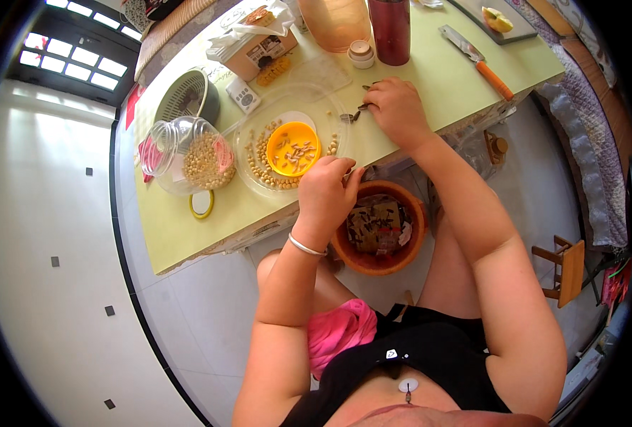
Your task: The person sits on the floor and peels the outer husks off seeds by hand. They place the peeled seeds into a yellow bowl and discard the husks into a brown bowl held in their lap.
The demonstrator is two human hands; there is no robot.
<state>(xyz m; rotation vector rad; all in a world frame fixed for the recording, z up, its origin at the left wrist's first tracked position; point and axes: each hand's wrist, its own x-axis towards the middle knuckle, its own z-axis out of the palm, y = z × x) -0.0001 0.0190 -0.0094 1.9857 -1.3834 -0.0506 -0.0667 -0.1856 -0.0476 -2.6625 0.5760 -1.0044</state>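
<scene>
My left hand (pixel 328 193) is at the table's near edge, beside the yellow dish and above the bin. Its thumb and fingers are pinched together, and what they hold is too small to make out. Farther right, my right hand (pixel 396 108) rests on the table, fingers curled down and fingertips on a few dark sunflower seeds (pixel 354 116). The round yellow dish (pixel 273 165) holds pale shelled kernels (pixel 298 154). It sits inside a wide clear plastic tray (pixel 243 135) with round tan beans (pixel 262 173) around the dish.
Below the edge stands an orange-brown bin (pixel 415 238) with dark shells inside. Left on the table are a tipped clear jar (pixel 177 153) of beans, a grey-green basket (pixel 209 107) and a white remote (pixel 243 95). Farther back are a dark red bottle (pixel 391 35) and an orange-handled knife (pixel 492 80).
</scene>
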